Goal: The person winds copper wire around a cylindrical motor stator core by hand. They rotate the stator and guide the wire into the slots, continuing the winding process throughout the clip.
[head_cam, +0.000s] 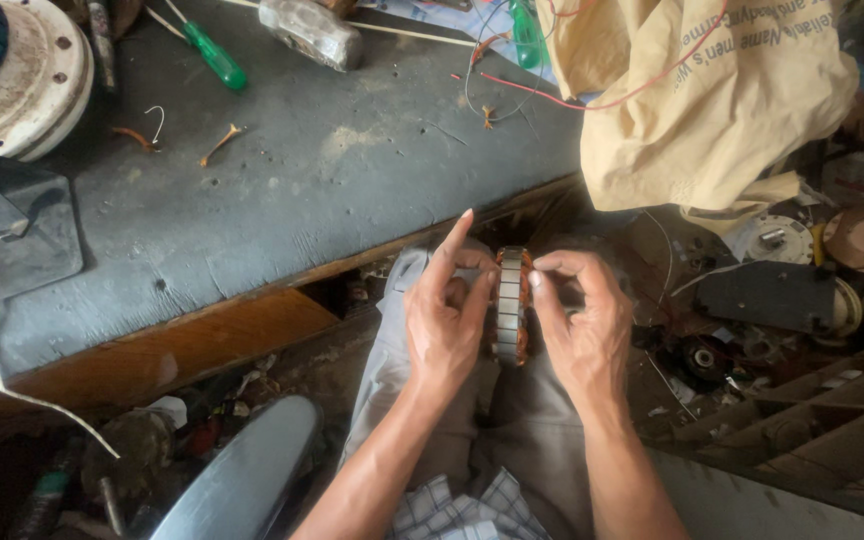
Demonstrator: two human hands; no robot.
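A round motor stator [510, 303], a grey laminated ring with copper-coloured windings, stands on edge over my lap. My left hand [445, 320] grips its left face, index finger stretched up and away. From the other side my right hand [582, 318] holds it, with thumb and fingertips pinched at the upper rim of the windings. Both hands touch the stator, just in front of the workbench edge.
A worn grey workbench [282, 190] fills the upper left, carrying a green-handled screwdriver [214, 56], a white round motor housing [24, 80], a hammer head [312, 32] and loose wires. A tan bag [702, 100] lies at upper right. Scrap parts and wooden slats [812, 400] crowd the right floor.
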